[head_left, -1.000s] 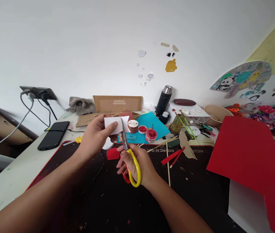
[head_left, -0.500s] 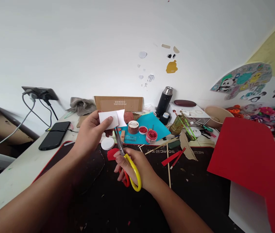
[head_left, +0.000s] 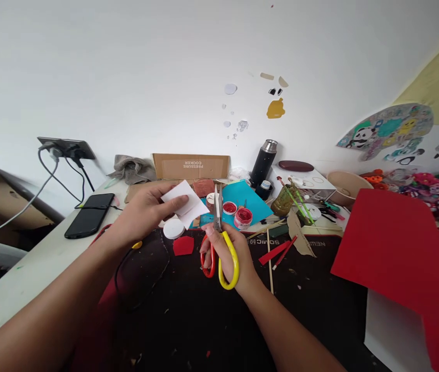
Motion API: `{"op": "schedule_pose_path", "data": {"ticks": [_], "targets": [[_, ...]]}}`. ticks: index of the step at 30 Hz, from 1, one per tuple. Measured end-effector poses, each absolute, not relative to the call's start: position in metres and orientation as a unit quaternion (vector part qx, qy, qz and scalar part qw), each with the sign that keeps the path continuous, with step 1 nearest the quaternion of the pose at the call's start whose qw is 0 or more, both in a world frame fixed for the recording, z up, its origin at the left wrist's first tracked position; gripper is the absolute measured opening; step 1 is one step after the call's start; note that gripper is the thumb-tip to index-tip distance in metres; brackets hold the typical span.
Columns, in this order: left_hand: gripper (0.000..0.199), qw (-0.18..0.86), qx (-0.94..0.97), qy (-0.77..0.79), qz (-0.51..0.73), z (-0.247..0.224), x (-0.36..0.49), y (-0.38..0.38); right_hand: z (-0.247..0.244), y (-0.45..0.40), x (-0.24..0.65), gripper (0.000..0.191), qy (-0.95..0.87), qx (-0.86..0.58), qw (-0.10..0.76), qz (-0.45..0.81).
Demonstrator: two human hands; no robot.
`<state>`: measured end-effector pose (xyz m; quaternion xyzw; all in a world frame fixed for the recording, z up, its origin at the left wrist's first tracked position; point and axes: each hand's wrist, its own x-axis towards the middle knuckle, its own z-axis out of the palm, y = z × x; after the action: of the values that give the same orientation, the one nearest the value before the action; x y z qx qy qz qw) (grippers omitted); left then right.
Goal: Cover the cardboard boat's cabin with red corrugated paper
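Observation:
My left hand pinches a small white paper between thumb and fingers; the paper is tilted, with an overlapping flap. To its right, my right hand is closed around the scissors, which have one yellow and one red handle. Their blades point up and are slightly parted, clear of the paper. A red cut piece lies on the black mat below the paper, beside a round white lid.
A black phone lies at the left. Behind the hands are open red pots, a blue sheet and a black flask. Red strips, a thin stick and a large red sheet are at the right.
The scissors have moved right and up, away from the paper, and their blades are now slightly apart. The white paper has turned clockwise in my left hand.

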<state>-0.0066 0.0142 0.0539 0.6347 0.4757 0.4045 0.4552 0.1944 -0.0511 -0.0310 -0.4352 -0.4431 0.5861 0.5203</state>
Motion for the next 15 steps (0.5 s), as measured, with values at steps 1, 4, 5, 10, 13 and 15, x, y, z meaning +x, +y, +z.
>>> {"op": "schedule_pose_path", "data": {"ticks": [1, 4, 5, 10, 13, 15], "targets": [[0.047, 0.460, 0.650, 0.461, 0.390, 0.052, -0.004, 0.014, -0.030, -0.051, 0.195, 0.062, -0.442, -0.433, 0.528, 0.581], [0.044, 0.476, 0.675, 0.445, 0.348, 0.044, 0.004, 0.013, -0.029, -0.052, 0.196, 0.054, -0.447, -0.426, 0.550, 0.563], [0.043, 0.487, 0.674, 0.442, 0.336, 0.042, 0.006, 0.013, -0.028, -0.052, 0.196, 0.052, -0.450, -0.425, 0.555, 0.556], [0.036, 0.545, 0.659, 0.399, 0.330, 0.039, 0.013, 0.010, -0.027, -0.051, 0.198, 0.045, -0.446, -0.431, 0.573, 0.536], [0.034, 0.545, 0.667, 0.394, 0.322, 0.040, 0.015, 0.009, -0.027, -0.050, 0.200, 0.044, -0.437, -0.432, 0.578, 0.537], [0.036, 0.532, 0.678, 0.399, 0.314, 0.041, 0.016, 0.008, -0.028, -0.050, 0.200, 0.045, -0.437, -0.435, 0.571, 0.542]]}}
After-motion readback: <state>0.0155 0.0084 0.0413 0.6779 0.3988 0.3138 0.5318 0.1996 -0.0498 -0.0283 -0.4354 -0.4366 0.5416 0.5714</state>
